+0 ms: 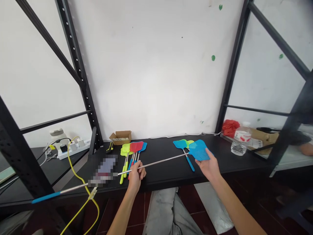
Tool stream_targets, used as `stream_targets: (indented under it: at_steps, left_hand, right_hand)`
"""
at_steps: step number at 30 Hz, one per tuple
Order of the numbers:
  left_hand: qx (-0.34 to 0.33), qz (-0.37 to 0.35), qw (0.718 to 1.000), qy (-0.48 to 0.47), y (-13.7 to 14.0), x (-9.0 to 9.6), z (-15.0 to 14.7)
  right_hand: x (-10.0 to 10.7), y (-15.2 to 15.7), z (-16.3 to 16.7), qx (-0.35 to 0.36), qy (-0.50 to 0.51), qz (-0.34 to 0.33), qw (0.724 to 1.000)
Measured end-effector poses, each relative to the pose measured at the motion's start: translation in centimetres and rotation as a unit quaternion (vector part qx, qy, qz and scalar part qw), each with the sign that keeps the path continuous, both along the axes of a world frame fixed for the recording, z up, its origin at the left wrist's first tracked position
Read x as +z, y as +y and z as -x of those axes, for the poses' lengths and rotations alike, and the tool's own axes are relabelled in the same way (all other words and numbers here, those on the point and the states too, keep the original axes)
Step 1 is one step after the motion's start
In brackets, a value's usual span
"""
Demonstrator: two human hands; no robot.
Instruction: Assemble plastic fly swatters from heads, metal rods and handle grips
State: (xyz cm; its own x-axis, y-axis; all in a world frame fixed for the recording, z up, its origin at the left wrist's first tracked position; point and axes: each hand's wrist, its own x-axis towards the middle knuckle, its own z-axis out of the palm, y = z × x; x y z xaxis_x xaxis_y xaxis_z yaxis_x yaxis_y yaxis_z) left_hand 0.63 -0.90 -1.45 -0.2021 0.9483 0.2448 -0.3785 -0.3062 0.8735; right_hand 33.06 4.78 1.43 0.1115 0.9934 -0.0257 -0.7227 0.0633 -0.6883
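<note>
A long blue fly swatter [201, 147] with an extended metal rod stretches across the front of the table, its blue handle end far to the left. My left hand [136, 175] is closed round the rod near its middle. At the swatter's flat head, my right hand [210, 167] grips the right edge between thumb and fingers. Behind my left hand lies a group of yellow-green, red and blue fly swatters [136, 147], partly covered by that hand. Beside the held head rest another blue swatter [180, 144] and a yellow-green swatter [189, 142], mostly hidden.
A small open cardboard box [120, 137] stands against the wall. A pixelated patch [105, 171] blurs an item under the rod. A yellow cable [70, 160] and a power strip [74, 149] are at left. Right, behind the rack post, stands a water bottle [241, 140] beside a red bag [230, 128].
</note>
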Motion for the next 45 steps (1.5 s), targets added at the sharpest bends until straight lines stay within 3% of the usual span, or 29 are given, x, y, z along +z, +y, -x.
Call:
stream_targets:
  at_steps: [8,13,16,21,27,30,37,45]
  left_hand:
    - [-0.006,-0.006,1.0,0.013,0.1,-0.4,0.1]
    - [-0.043,-0.017,0.998,0.046,0.2,-0.6,0.3]
    - [-0.057,-0.025,0.996,0.063,0.1,-0.5,0.2]
    - [-0.081,-0.046,0.992,0.09,-0.1,-0.1,0.0]
    - [-0.097,-0.054,0.984,0.136,-0.2,0.4,0.0]
    - [-0.092,-0.039,0.981,0.165,0.0,0.2,-0.1]
    - [-0.112,-0.006,0.972,0.208,0.3,-0.3,-0.3]
    - [-0.17,0.004,0.953,0.249,-0.6,0.6,-2.4]
  right_hand:
    - [1.6,0.2,-5.9,0.057,-0.107,-0.034,0.992]
    - [1.8,-0.4,-7.5,0.161,-0.21,-0.057,0.963]
    - [1.4,-0.6,-8.1,0.187,-0.244,-0.059,0.95]
    - [0.6,0.0,-9.1,0.2,-0.259,-0.047,0.944]
    - [0.7,0.7,-10.9,0.164,-0.182,-0.053,0.968]
    - [0.6,0.9,-10.7,0.141,-0.191,-0.046,0.97]
    - [-0.8,1.4,-9.3,0.174,-0.231,-0.02,0.957]
    - [-0.6,-0.1,-13.2,0.18,-0.273,0.01,0.945]
